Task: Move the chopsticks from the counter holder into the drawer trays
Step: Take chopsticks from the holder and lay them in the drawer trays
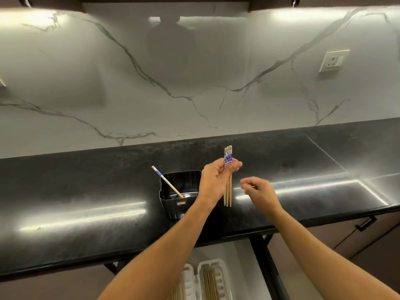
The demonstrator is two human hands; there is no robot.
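Observation:
My left hand (216,180) grips three wooden chopsticks (227,191) with blue-and-white patterned tops, held upright above the counter just right of the black holder (173,204). One more chopstick (167,182) leans to the left inside the holder. My right hand (258,192) hovers to the right of the held chopsticks, fingers loosely curled with nothing in them. Below the counter edge the drawer is open, with two white trays (218,271) side by side, each holding several chopsticks; my left forearm covers part of the left tray (187,282).
The black stone counter (86,202) runs across the view, backed by a white marble wall with a socket (333,61) at the right. A cabinet handle (365,223) shows at the lower right, beside the black drawer frame (266,263).

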